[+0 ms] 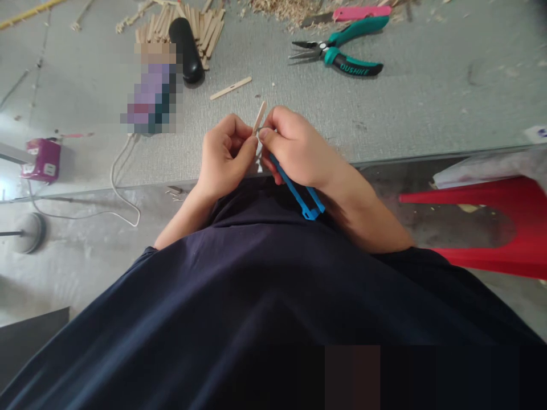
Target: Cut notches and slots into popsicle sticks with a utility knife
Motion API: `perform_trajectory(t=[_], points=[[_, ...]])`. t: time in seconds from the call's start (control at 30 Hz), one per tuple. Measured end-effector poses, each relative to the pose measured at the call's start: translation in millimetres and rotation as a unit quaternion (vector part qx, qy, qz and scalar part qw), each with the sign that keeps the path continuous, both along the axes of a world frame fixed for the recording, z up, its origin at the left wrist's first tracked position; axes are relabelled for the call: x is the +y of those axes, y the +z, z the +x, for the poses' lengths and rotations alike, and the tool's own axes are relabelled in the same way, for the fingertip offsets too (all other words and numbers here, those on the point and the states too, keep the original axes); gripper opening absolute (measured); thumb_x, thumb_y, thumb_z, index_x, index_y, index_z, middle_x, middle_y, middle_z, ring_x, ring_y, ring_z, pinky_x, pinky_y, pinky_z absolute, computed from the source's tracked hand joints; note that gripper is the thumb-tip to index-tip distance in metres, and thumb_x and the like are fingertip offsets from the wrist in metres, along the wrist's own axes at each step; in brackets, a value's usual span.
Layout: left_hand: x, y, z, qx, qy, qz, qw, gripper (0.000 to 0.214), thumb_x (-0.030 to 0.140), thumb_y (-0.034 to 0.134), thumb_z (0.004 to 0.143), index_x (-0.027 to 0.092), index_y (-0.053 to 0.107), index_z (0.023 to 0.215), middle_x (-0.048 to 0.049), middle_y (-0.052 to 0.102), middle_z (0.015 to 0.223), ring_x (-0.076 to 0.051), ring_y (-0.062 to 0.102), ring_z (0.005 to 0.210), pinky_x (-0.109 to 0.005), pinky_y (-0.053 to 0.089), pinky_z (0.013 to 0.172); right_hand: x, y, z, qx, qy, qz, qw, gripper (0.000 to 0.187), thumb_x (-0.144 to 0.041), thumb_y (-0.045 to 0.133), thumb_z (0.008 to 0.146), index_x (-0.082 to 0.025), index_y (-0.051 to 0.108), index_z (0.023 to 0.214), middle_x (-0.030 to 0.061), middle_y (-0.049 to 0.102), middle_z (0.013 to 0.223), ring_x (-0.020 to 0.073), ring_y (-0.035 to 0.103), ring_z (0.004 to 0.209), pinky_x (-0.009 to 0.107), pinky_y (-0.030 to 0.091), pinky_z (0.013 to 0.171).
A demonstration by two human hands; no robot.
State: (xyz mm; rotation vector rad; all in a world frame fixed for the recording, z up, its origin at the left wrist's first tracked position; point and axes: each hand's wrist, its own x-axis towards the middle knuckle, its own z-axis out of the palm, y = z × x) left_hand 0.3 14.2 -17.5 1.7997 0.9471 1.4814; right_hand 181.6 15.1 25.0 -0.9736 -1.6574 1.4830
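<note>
My left hand [228, 151] pinches a flat wooden craft stick [259, 118] between thumb and fingers, its upper end pointing away from me. Close against it, my right hand [294, 142] is closed around a blue-handled cutter [294, 191]. The handle sticks out below the palm toward my body, while the working end is mostly hidden by the fingers near the stick. Both hands are above the table's front edge. Another craft stick [231, 88], with a small dark slot in its middle, lies just beyond them.
A pile of craft sticks [211, 28] lies at the back beside a black case [187, 50]. Green-handled pliers [337, 48], a pink-handled knife [361, 13] and wood shavings [280, 11] are farther right. A purple box [43, 160] stands left; a red stool [513, 225] is right.
</note>
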Motion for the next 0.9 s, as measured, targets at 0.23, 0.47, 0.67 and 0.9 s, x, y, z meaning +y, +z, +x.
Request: perform_trajectory(t=[0.23, 0.47, 0.67, 0.9], points=[[2, 0.9, 1, -0.034, -0.024, -0.023, 0.999, 0.059, 0.08, 0.077, 0.099, 0.025, 0.058, 0.09, 0.0097, 0.05, 0.056, -0.005, 0.053, 0.04, -0.017, 0.036, 0.039, 2, 8.6, 5, 0.023, 0.038, -0.025, 0.999, 0.025, -0.026, 0.049, 0.124, -0.028, 0.046, 0.099, -0.0091, 0.056, 0.059, 0.0108, 0.053, 0.042, 0.024, 0.04, 0.043], [-1, 5.4, 1, -0.059, -0.068, -0.044, 0.995, 0.048, 0.068, 0.078, 0.104, 0.024, 0.063, 0.092, 0.0078, 0.064, 0.061, -0.004, 0.054, 0.037, -0.014, 0.036, 0.036, 0, 5.4, 10, 0.082, 0.052, -0.031, 0.995, 0.025, -0.033, 0.058, 0.122, -0.027, 0.049, 0.099, -0.0058, 0.067, 0.071, 0.0103, 0.053, 0.045, 0.024, 0.042, 0.042], [1, 1.4, 0, -0.046, -0.065, -0.058, 0.995, 0.052, 0.076, 0.076, 0.102, 0.025, 0.064, 0.098, 0.0066, 0.068, 0.066, -0.004, 0.052, 0.035, -0.015, 0.035, 0.034, -1, 6.5, 10, 0.107, 0.051, -0.029, 0.993, 0.024, -0.028, 0.059, 0.12, -0.027, 0.05, 0.098, -0.0038, 0.07, 0.077, 0.0111, 0.055, 0.048, 0.025, 0.044, 0.042], [4, -3.3, -1, -0.038, -0.034, -0.057, 0.997, 0.054, 0.078, 0.076, 0.101, 0.025, 0.064, 0.1, 0.0065, 0.067, 0.068, -0.004, 0.054, 0.037, -0.017, 0.04, 0.036, -2, 5.2, 7, 0.103, 0.029, -0.016, 0.994, 0.023, -0.019, 0.05, 0.118, -0.028, 0.048, 0.097, -0.0049, 0.066, 0.073, 0.0117, 0.054, 0.048, 0.025, 0.042, 0.039]])
